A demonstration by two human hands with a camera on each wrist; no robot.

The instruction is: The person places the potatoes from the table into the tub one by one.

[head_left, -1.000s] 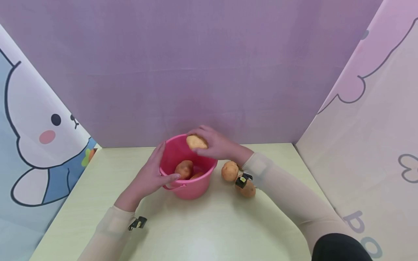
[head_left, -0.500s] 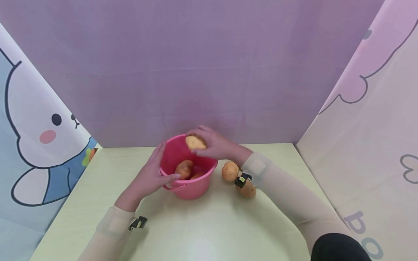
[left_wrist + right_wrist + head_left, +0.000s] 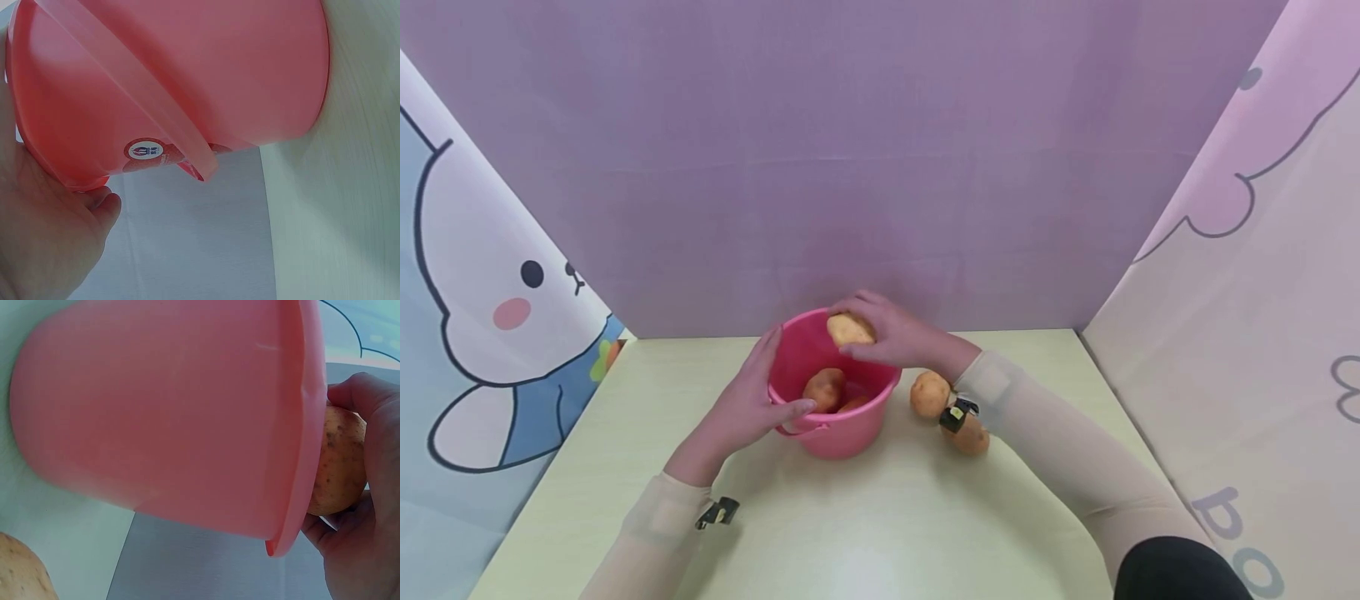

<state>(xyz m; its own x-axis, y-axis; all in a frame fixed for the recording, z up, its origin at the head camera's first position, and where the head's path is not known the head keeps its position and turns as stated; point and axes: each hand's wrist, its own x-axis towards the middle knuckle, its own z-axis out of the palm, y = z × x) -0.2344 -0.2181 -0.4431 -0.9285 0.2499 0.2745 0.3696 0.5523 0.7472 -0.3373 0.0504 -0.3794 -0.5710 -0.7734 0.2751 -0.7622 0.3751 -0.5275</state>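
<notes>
A pink bucket (image 3: 842,437) stands upright on the table with potatoes inside, one potato (image 3: 824,390) plainly seen and part of another beside it. My left hand (image 3: 748,400) holds the bucket's left rim, thumb over the near edge; the left wrist view shows the hand (image 3: 50,231) at the rim and the bucket's handle (image 3: 137,87) hanging down the side. Over the bucket's opening, my right hand (image 3: 895,332) grips a potato (image 3: 850,330). In the right wrist view that potato (image 3: 340,459) sits at the rim between thumb and fingers.
Right of the bucket, a potato (image 3: 929,394) and another potato (image 3: 970,436) lie on the pale table (image 3: 865,533), partly under the right forearm. A purple panel (image 3: 850,167) rises behind, and printed panels stand at both sides.
Both hands, the bucket and the held potato stay almost still. The head view shifts very slightly.
</notes>
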